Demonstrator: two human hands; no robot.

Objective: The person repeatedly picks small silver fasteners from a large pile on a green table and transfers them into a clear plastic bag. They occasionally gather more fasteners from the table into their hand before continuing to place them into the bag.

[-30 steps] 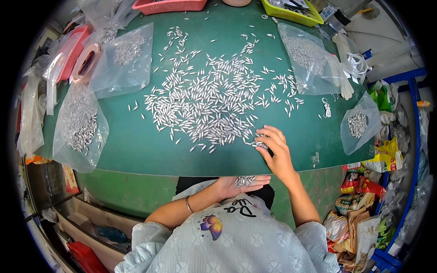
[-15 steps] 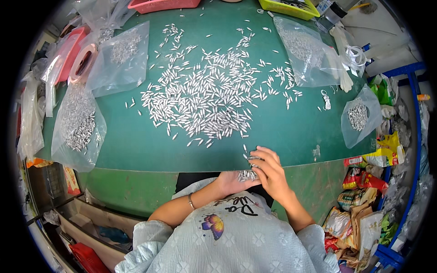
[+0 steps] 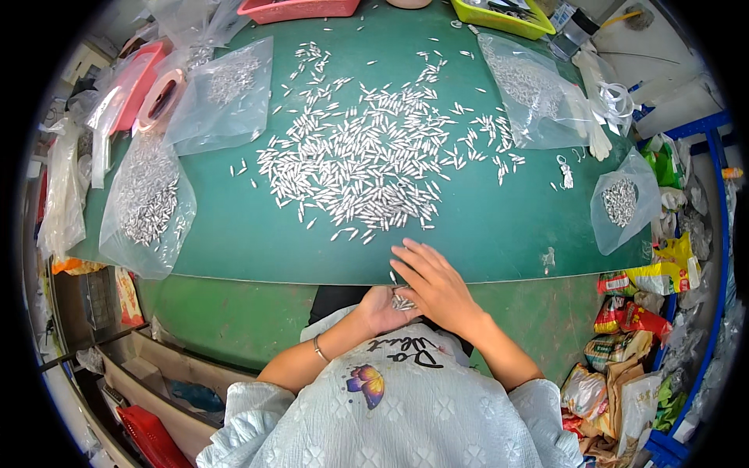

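Below the table's near edge, my left hand is cupped palm up. It holds several small silver bullet-shaped metal pieces. My right hand reaches across the edge just above it, fingers stretched out and slightly spread. Its thumb side hangs over the left palm and partly hides the pieces there. One loose piece shows at the table edge beside the right fingers. A wide, loose pile of the same metal pieces covers the middle of the green table.
Clear bags of small metal parts lie at left, upper left, upper right and right. Pink and yellow-green trays stand at the far edge. A tape roll sits at left.
Both hands have shifted a little left. My right fingers have straightened, and the pieces that lay between them and the table edge are fewer. The view has shifted slightly.
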